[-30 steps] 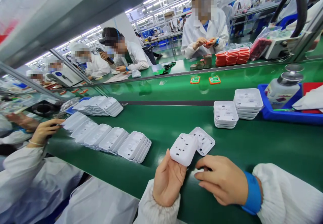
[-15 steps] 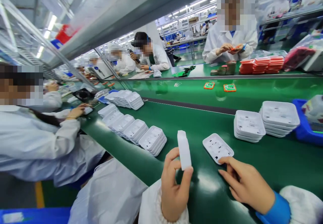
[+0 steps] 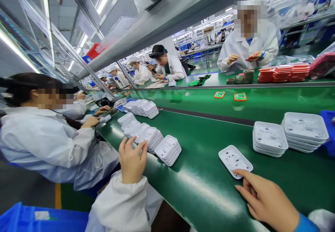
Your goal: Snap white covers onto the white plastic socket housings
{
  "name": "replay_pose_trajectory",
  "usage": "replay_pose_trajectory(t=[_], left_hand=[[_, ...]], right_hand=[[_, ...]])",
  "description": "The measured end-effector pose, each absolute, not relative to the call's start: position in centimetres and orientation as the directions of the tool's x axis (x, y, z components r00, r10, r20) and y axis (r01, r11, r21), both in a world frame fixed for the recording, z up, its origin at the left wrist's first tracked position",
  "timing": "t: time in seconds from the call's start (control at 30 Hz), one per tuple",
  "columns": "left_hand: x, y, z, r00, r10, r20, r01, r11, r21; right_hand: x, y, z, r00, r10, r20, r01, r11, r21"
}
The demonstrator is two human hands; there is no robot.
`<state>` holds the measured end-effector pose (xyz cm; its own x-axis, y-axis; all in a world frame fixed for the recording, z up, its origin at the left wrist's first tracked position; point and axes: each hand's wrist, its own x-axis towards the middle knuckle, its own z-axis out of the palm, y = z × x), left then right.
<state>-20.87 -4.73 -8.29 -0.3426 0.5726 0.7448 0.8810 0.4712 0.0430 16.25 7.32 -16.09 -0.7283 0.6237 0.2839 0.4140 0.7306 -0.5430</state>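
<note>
My left hand (image 3: 132,160) is raised with its fingers spread, its fingertips over the near edge of a stack of white plastic shells (image 3: 149,136). No piece shows in it, though its fingertips overlap the stack in view. Beside that lies another short stack of shells (image 3: 168,149), nearer to me. My right hand (image 3: 264,193) rests low on the right with the index finger stretched onto the near corner of a single white plastic shell (image 3: 235,159). The thumb is apart from that finger and below the shell, which lies flat with its inner side up.
More shell stacks stand at the right (image 3: 270,137) and farther along the green bench (image 3: 204,131). Two orange-rimmed boards (image 3: 240,96) lie across the dark divider. A co-worker (image 3: 47,131) sits close on the left; another person (image 3: 247,47) works opposite. A blue bin (image 3: 47,216) is lower left.
My left hand has moved left to the stacks; the white piece it held upright is no longer seen in it. My right hand stays at the single shell. The view has shifted leftward.
</note>
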Motion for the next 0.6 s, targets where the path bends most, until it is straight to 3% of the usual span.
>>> replay_pose_trajectory(t=[0.13,0.3,0.37,0.5,0.6], left_hand=[[-21.5,-5.1,-8.2,-0.360,0.596,0.718,0.876,0.480,0.040],[-17.9,-3.8,-8.4,-0.358,0.510,0.782,0.884,0.454,0.108],[-14.4,-2.8,-8.7,-0.329,0.500,0.801,0.928,0.330,0.175],[-6.4,-0.9,-9.7,-0.232,0.600,0.766,0.966,0.053,0.252],[-2.4,-0.1,-10.9,-0.227,0.716,0.660,0.911,-0.083,0.404]], right_hand=[[16.1,7.4,-16.0,-0.717,0.639,0.278,0.431,0.720,-0.545],[16.0,7.3,-15.7,-0.690,0.686,0.231,0.465,0.665,-0.585],[16.0,7.3,-15.4,-0.673,0.709,0.209,0.466,0.626,-0.625],[15.8,7.4,-14.4,-0.623,0.756,0.200,0.373,0.512,-0.774],[15.7,8.0,-13.7,-0.603,0.792,0.095,0.174,0.247,-0.953]])
